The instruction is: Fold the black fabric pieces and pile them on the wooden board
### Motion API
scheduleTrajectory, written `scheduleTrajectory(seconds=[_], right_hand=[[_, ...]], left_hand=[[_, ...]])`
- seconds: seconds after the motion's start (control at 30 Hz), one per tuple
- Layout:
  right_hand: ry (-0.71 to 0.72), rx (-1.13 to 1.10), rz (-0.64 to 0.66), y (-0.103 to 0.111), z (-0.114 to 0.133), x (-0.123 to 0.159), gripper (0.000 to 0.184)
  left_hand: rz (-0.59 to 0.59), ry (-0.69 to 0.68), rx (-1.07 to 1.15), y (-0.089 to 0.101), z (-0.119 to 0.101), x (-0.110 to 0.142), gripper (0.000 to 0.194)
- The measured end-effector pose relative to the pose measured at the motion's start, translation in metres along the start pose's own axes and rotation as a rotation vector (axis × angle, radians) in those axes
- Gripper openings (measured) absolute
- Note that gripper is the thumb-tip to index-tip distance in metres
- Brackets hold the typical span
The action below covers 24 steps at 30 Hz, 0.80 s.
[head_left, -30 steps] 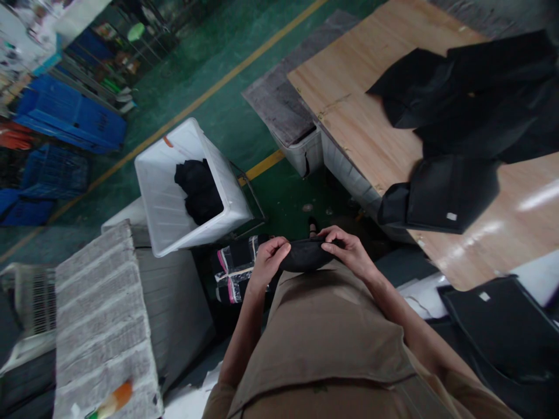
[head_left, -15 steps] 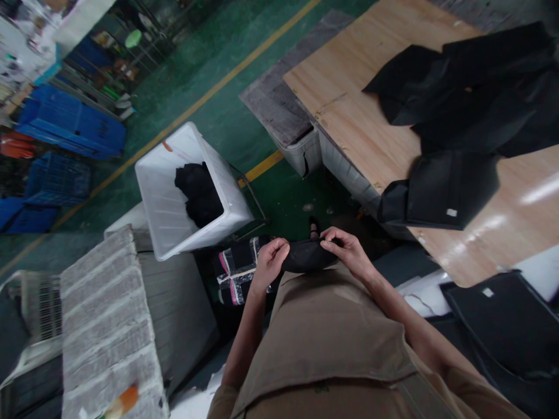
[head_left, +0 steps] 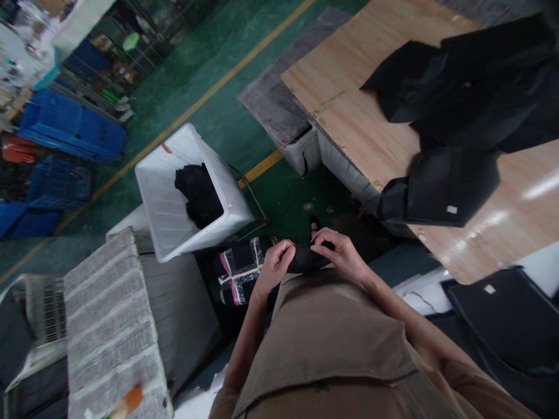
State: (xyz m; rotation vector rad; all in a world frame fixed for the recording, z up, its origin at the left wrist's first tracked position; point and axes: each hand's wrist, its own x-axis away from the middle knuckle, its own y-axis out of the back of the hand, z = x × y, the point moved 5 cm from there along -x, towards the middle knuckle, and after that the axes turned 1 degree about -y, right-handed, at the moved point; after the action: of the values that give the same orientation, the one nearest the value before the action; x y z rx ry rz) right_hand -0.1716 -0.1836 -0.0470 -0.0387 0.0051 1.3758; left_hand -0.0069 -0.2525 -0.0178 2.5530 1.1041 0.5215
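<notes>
Between my two hands, just in front of my apron [head_left: 323, 331], hangs a small black fabric piece [head_left: 305, 259]. My left hand [head_left: 278, 262] pinches its left end, thumb against fingers. My right hand [head_left: 338, 250] pinches the upper edge farther right. The two hands are a short way apart, and the piece sags below them. Its exact kind cannot be made out. Left of my left hand lies a dark bundle [head_left: 238, 270] bound with clear tape, with pink strips showing.
A white bin [head_left: 238, 203] with black cloth [head_left: 198, 195] inside stands ahead left. On the right, a wooden table [head_left: 332, 116] carries black fabric bags [head_left: 454, 180]. Grey-covered boxes [head_left: 109, 314] stand at lower left. Blue crates [head_left: 70, 125] are at far left.
My hands have come closer together along the black fabric piece; the right hand has shifted left and the left slightly right. The piece now bunches more between them.
</notes>
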Motion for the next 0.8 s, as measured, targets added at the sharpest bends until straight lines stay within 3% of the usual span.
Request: scheduleTrajectory(seconds=[0.3, 0.47, 0.63, 0.8], right_hand=[[0.016, 0.092, 0.046, -0.004, -0.003, -0.001, 0.019], [0.078, 0.274, 0.072, 0.007, -0.001, -0.003, 0.020], [-0.029, 0.068, 0.066, 0.023, -0.010, -0.001, 0.024], [-0.134, -0.090, -0.012, 0.021, -0.024, 0.003, 0.028]], left_hand=[[0.044, -0.007, -0.052, -0.003, -0.003, -0.005, 0.027], [-0.010, -0.010, 0.015, 0.010, 0.006, -0.005, 0.028], [-0.071, 0.032, 0.061, 0.021, 0.015, -0.002, 0.033], [-0.086, 0.049, 0.064, 0.020, 0.018, -0.001, 0.035]])
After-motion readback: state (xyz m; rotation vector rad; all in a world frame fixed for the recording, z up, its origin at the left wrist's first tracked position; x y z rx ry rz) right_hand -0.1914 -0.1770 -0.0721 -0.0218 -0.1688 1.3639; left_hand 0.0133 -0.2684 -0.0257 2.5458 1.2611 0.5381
